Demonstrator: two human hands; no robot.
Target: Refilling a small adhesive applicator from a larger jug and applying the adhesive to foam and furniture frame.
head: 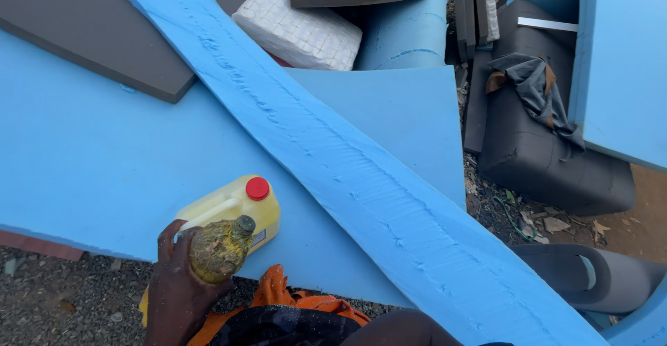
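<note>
I see my left hand at the lower left, wrapped around a small grimy bottle, crusted yellow-green, dark cap on. Grip is a full close hold round the bottle's lower body; fingers on the far side are hidden. The bottle is tilted, its cap end toward a yellow plastic jerrycan with a red screw cap. The jerrycan lies on the edge of a big blue foam sheet, just behind the bottle, touching or nearly so; I cannot tell which.

My right hand is not in view. Only a dark rounded shape shows at the bottom edge, maybe a knee or arm; unclear.

A long blue foam strip runs diagonally over the sheet, its top face rough and ridged along the middle. The surface looks dry to me, with no wet patch or glue line that I can make out.

Progress, my judgement: early. Both caps are on, nothing poured, nothing spread on the foam. Opening the bottle and applying whatever is in it appears to be left.

Around: dark grey foam slabs top left, a white quilted cushion, a dark upholstered seat piece with a grey rag, orange cloth in my lap, gravel ground.
</note>
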